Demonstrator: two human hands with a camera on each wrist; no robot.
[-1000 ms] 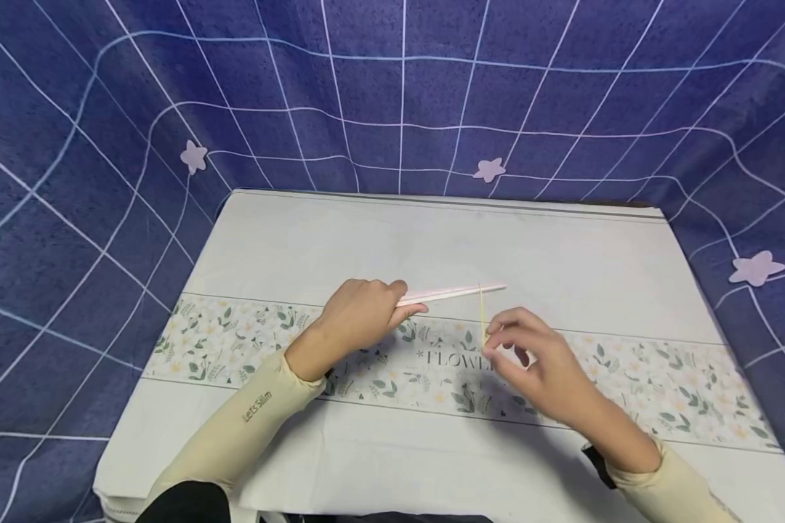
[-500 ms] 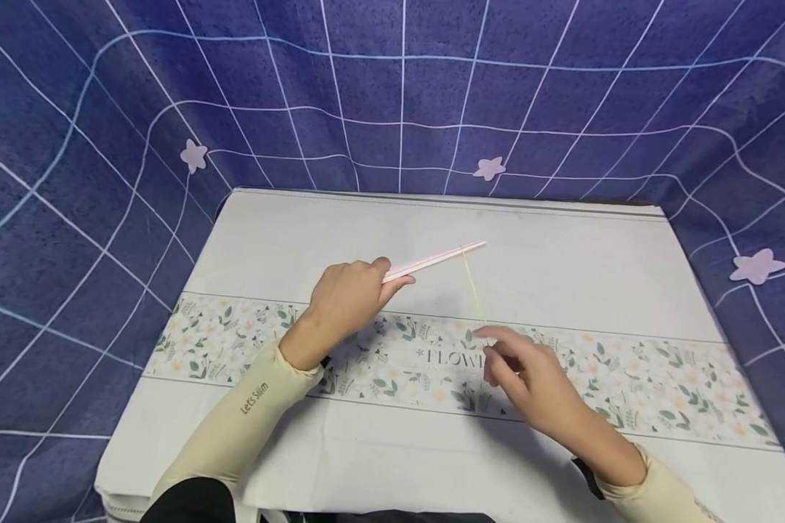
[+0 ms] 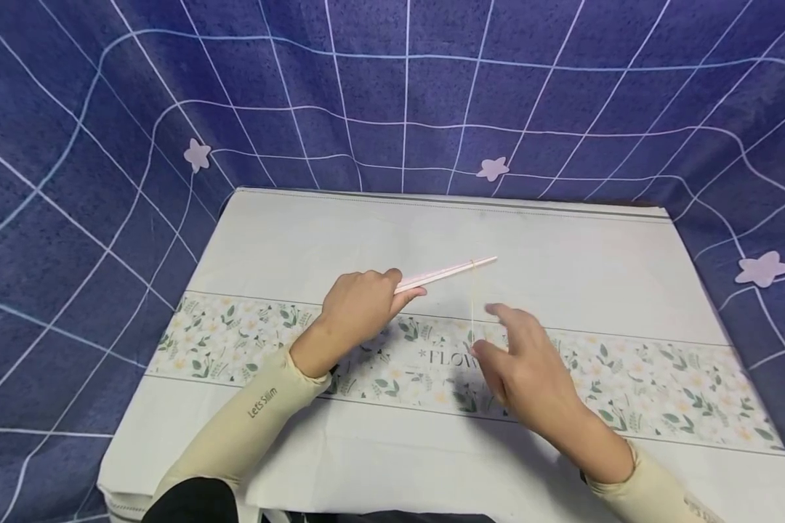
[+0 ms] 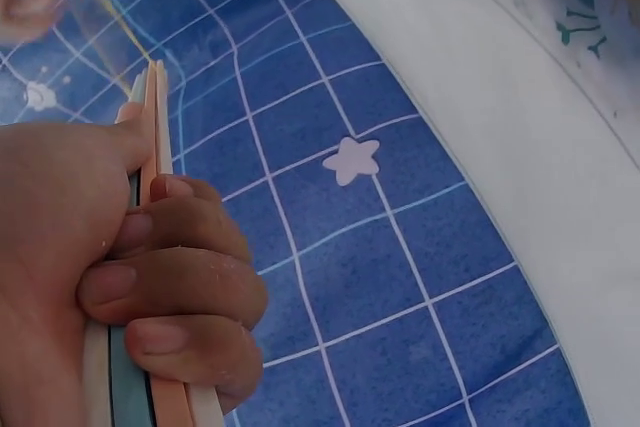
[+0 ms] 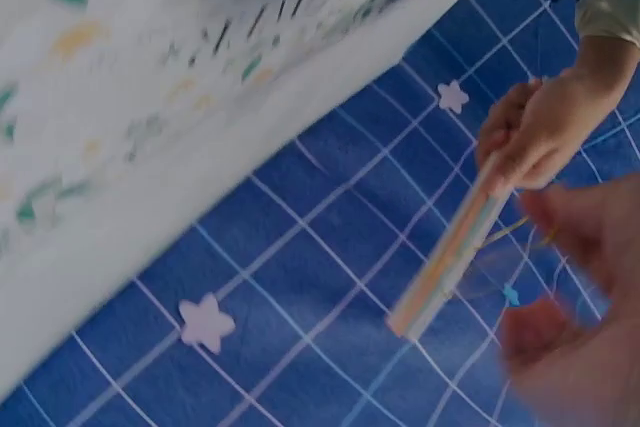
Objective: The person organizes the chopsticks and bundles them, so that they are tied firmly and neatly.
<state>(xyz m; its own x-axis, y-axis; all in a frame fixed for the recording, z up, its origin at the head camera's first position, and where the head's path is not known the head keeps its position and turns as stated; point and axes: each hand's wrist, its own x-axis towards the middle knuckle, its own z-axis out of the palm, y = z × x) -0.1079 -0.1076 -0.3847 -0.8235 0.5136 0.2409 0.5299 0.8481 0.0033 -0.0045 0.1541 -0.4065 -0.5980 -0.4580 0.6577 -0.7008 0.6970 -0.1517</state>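
Sleeve (image 3: 250,423) reads "Let's Slim"; L hand (image 3: 358,309) grips sticks (image 3: 441,274), R hand (image 3: 530,367), spread, hooks band (image 3: 473,309).

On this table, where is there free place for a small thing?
Free: white cloth between the back edge and floral band, right of the sticks; also the band's right end, past the right hand. Crowded: the middle, under the left hand and yellow elastic.

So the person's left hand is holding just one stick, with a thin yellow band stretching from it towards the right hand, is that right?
Not quite: it isn't just one stick. The left hand grips several sticks side by side, teal, orange and pale ones, as the left wrist view shows. A thin yellow band does stretch towards the right hand.
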